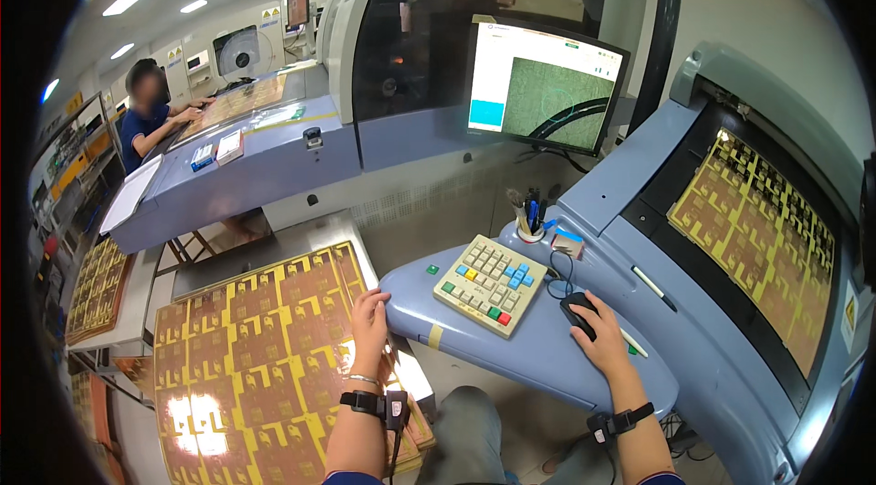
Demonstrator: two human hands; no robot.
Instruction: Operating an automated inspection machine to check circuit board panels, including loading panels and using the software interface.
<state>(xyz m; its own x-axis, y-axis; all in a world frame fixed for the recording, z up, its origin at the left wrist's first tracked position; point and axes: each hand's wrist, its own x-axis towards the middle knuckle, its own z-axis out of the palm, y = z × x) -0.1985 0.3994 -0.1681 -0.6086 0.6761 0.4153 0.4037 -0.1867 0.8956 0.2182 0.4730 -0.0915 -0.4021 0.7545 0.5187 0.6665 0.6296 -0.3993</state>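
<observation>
My right hand (599, 335) rests closed over a black computer mouse (578, 315) on the blue-grey console shelf (411, 301). My left hand (370, 325) is at the shelf's left tip, fingers partly stretched and apart, with nothing seen in it. Beside it lies a stack of large copper-and-yellow circuit board panels (265, 339). Between my hands, a beige keypad (493, 286) with coloured keys sits on the shelf. Behind it, a monitor (547, 83) displays a greenish magnified picture with dark curved lines.
Another patterned panel (757, 239) lies on the sloped machine bed at right. A pen cup (530, 228), a marker (653, 288) and a white pen (633, 343) are on the console. At far left, a person (151, 115) works over a panel at another machine.
</observation>
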